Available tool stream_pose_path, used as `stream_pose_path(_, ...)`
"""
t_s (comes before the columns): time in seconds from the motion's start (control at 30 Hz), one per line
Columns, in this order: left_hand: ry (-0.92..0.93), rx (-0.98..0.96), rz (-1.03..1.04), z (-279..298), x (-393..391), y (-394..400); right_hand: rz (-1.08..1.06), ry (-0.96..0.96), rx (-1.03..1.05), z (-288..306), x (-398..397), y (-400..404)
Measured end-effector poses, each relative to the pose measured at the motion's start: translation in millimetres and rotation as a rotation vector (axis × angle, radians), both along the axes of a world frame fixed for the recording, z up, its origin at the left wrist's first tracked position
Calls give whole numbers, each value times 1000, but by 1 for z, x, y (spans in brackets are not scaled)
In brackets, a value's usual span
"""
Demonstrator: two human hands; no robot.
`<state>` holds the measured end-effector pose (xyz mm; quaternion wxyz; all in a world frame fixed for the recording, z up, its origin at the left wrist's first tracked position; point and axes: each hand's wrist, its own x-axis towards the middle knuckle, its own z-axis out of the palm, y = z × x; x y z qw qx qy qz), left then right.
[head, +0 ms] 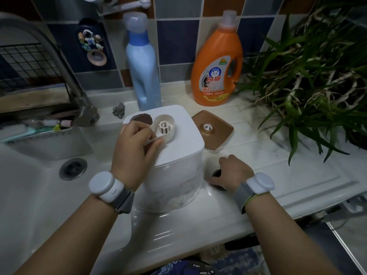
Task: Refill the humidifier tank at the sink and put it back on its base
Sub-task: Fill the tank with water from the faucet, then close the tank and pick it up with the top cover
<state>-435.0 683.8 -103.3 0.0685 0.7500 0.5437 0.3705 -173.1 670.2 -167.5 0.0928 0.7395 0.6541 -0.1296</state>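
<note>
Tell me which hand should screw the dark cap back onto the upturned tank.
Probably the right hand: it already rests on the dark cap beside the tank. The left hand is steadying the tank's top.

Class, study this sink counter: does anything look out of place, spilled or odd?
The white plastic humidifier tank stands on the counter with its round opening uncovered. A brown square lid lies loose behind it, and a crumpled grey scrap sits near the faucet. No spill shows.
</note>
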Motion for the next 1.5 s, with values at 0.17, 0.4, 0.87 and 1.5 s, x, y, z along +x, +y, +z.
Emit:
stream_pose_path(0.17,-3,-35,-14,-3,4,-3,-28,42,-79,-4,0,-5)
stream_pose_path(0.4,-20,-22,-18,-5,8,-13,-33,380,472,74,-17,16)
stream_pose_path(0.87,-166,51,40,-3,9,-12,516,660,287,143,-135,103)
stream_pose_path(1.5,-285,-487,76,-14,-27,17,898,445,230,133,-150,112)
